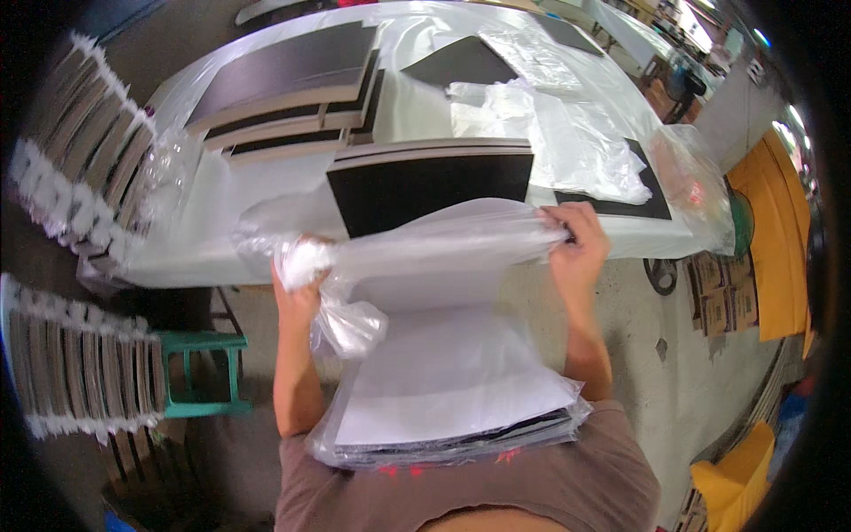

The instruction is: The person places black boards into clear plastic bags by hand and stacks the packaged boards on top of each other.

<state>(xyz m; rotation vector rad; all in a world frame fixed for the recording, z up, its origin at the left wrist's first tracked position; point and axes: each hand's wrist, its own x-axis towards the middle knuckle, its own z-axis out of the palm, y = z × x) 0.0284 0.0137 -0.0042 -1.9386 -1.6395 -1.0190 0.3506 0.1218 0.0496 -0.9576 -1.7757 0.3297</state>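
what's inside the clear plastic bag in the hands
Inside the clear plastic bag, a white sheet shows on top, with dark layers beneath at the near edge. The faces of those layers are covered.

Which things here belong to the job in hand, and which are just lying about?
In the job:
clear plastic, gripped by the left hand and right hand
white-topped stack inside it
probably the dark boards

Apparently lying about:
brown cartons
yellow-orange sheeting
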